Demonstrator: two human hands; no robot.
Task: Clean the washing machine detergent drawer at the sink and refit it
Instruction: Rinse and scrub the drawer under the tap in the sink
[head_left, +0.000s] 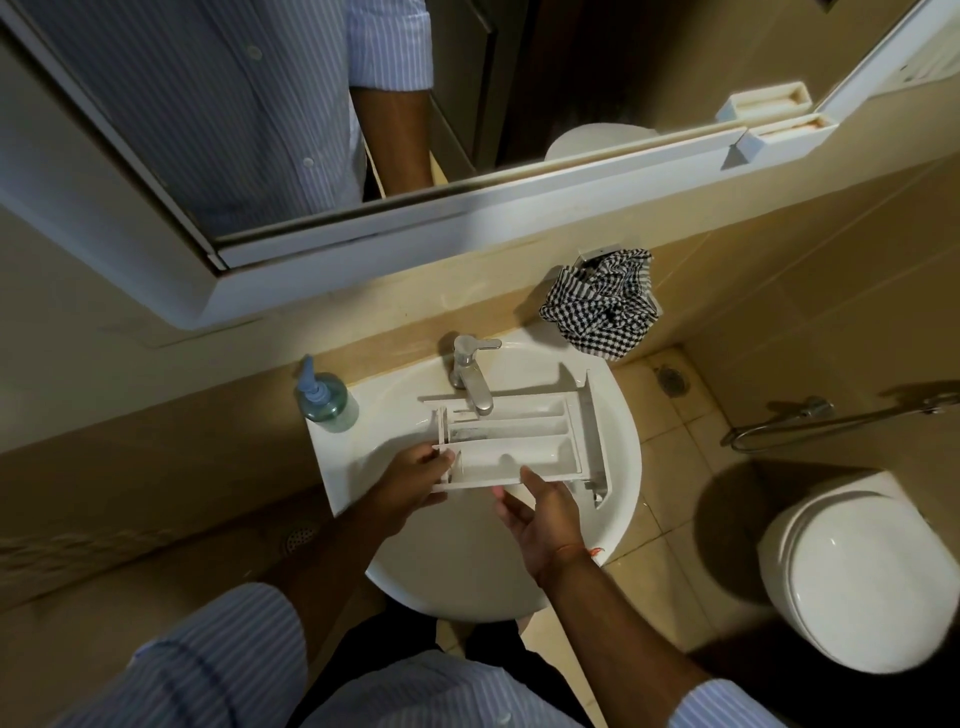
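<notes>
The white detergent drawer (524, 441) lies level over the white sink (467, 571), its front panel to the right and its compartments facing up, with grey grime in the middle one. My left hand (410, 480) grips the drawer's left end, thumb on top. My right hand (543, 514) is just below the drawer's near edge, palm up and fingers straight, its thumb touching the edge. The chrome tap (470, 374) stands behind the drawer, spout over the far compartment; no water shows.
A blue soap pump bottle (324, 397) sits on the sink's back left corner. A black-and-white checked cloth (605, 306) hangs on the wall at right. A toilet (857, 577) stands at right, with a hose (831, 415) on the wall. A mirror cabinet (363, 223) overhangs.
</notes>
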